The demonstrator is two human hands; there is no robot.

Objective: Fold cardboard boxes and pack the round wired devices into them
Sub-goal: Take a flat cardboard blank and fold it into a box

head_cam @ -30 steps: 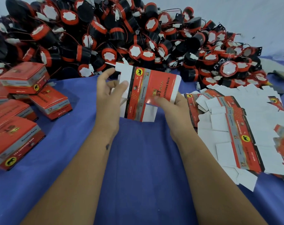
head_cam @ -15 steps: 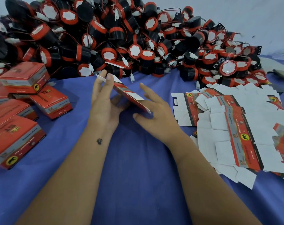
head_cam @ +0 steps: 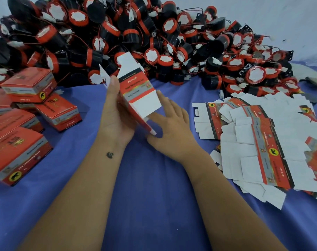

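1. Centre of the frame, the left hand [head_cam: 116, 113] stands on edge with its fingers straight, pressed flat along the left face of the box blank [head_cam: 136, 91]; it grips nothing by curling.
2. Just right of it, the right hand [head_cam: 170, 127] lies palm down with fingers spread and straight, its fingertips [head_cam: 160, 96] touching the lower white flap of the blank; the thumb sits at the blank's lowest corner.
3. Sandwiched between the two hands, the blank runs with its long axis from lower right up to upper left, tilted nearly on edge. Both hands touch it, the left along more of its length.
4. It looks like thin card: red and grey printed bands, a black stripe, white flaps at both ends, not yet opened into a box by my judgement.
5. Further out, flat blanks [head_cam: 262, 151] lie scattered at right, folded boxes [head_cam: 27, 87] stack at left, and round wired devices [head_cam: 154, 42] heap across the top, all on a blue cloth [head_cam: 154, 205].
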